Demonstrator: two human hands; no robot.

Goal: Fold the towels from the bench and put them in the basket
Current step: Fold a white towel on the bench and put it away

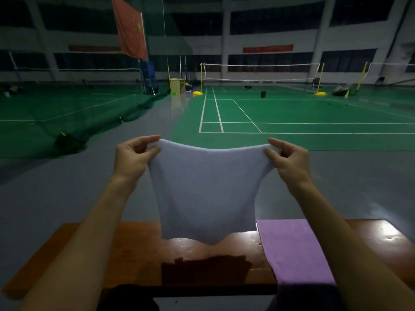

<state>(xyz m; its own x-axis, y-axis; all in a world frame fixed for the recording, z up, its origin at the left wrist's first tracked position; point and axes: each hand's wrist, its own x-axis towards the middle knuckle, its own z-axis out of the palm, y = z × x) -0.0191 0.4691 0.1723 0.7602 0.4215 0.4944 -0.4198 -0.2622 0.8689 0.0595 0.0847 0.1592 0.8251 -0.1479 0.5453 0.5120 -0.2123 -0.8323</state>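
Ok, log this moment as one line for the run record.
step: spreading towel | left hand: pinches white towel corner | right hand: pinches other corner | purple towel: on bench | basket: unseen

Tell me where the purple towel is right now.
In the head view, the purple towel lies flat on the right part of the wooden bench, under the right forearm, beside the hanging white towel.
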